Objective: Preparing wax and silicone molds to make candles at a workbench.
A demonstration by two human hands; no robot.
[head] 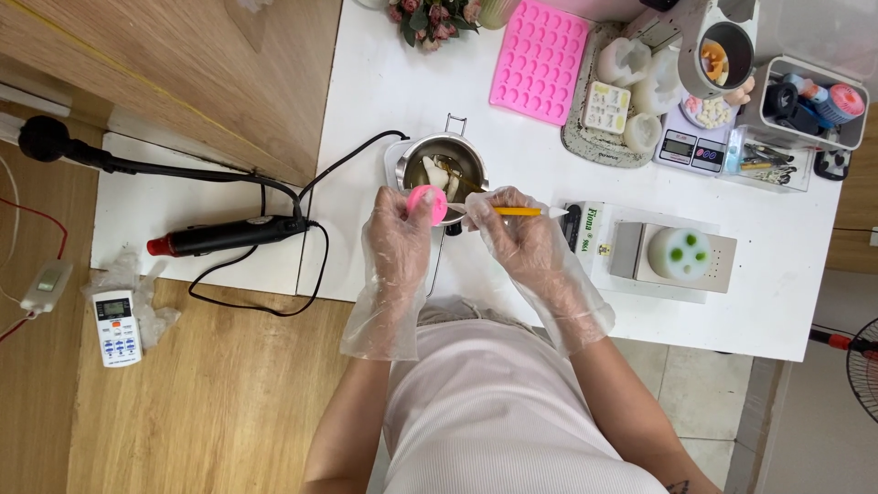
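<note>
Left hand [400,224] grasps pink disc [427,203]; right hand [512,224] grasps yellow tool [514,211]. Disc over pot [445,170], possibly hot: slip drops it in.

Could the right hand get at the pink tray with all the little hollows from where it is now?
Probably yes, but not freely: the right hand holds a yellow-handled tool, and the pink mould tray lies beyond across bare white table.
</note>
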